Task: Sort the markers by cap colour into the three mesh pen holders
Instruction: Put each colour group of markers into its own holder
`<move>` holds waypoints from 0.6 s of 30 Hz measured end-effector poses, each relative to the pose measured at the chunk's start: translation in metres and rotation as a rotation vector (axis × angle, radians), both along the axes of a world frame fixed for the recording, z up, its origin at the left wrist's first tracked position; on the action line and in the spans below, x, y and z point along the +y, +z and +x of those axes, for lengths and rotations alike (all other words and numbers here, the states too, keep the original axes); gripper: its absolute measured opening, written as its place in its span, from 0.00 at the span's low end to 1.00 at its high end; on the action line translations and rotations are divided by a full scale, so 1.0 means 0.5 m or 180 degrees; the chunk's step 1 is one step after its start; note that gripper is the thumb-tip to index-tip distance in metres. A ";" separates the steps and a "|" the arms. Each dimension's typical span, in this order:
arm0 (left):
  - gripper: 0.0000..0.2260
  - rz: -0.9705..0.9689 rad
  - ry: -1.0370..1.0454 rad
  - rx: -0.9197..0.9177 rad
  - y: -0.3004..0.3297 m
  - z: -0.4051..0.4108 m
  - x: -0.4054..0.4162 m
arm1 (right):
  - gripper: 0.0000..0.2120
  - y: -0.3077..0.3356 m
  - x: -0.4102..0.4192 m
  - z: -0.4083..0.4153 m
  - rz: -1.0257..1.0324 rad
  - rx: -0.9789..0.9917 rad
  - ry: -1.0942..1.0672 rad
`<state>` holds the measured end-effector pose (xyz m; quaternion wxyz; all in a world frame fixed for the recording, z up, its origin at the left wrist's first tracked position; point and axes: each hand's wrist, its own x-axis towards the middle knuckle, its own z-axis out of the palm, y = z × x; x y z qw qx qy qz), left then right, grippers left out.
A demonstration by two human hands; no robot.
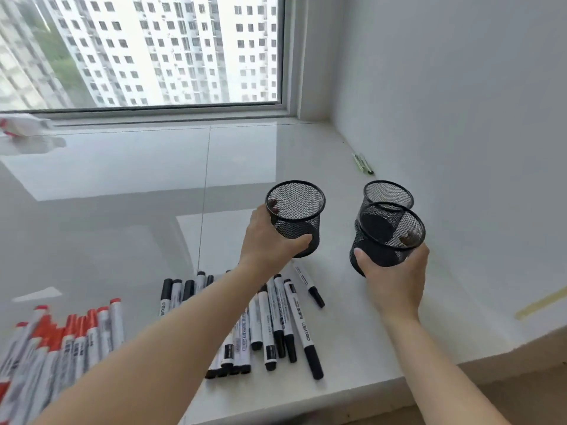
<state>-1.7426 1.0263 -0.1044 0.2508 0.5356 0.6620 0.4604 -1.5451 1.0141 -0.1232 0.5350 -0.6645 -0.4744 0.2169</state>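
1. Glossy white tabletop (129,191) is running up to a window (147,50) along its far edge, with pale tower blocks showing outside and a plain white wall closing off its right edge.
2. The left hand (270,240) is gripping a black mesh pen holder (296,217) from its left side, fingers clamped around the wall, fingertips showing through the mesh and the thumb pressing near the base; it is sitting upright near the middle of the tabletop, and whether its base is touching the surface cannot be told.
3. The right hand (395,274) is cupping a second mesh holder (387,236) from below, fingers clamped around it, and is holding it tilted, mouth leaning toward the camera.
4. A third mesh holder (387,194) is standing just behind the second one, toward the right edge, partly hidden by it.
5. Black-capped markers (276,320) are lying in a loose pile near the front edge, partly under the left forearm.
6. Red-capped markers (61,335) are lying bunched at the front left corner.
7. A thin green pen (363,163) is lying against the wall at the right edge, well apart from the holders.
8. A blurred white and red object (21,125) is resting at the far left corner.
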 end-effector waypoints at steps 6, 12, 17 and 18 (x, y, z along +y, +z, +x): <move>0.32 0.0087 0.0426 0.0195 0.038 -0.205 -0.076 | 0.36 0.058 0.009 -0.212 -0.0010 0.0060 0.0816; 0.33 -0.0175 0.1051 0.0303 0.043 -0.410 -0.125 | 0.37 0.035 0.017 -0.425 -0.0272 0.0081 0.1544; 0.33 -0.0453 0.1400 0.0307 0.023 -0.521 -0.127 | 0.35 0.007 0.042 -0.531 -0.0539 -0.0121 0.1757; 0.33 -0.0502 0.1435 0.0293 0.016 -0.537 -0.126 | 0.35 0.002 0.049 -0.543 -0.0594 -0.0136 0.1764</move>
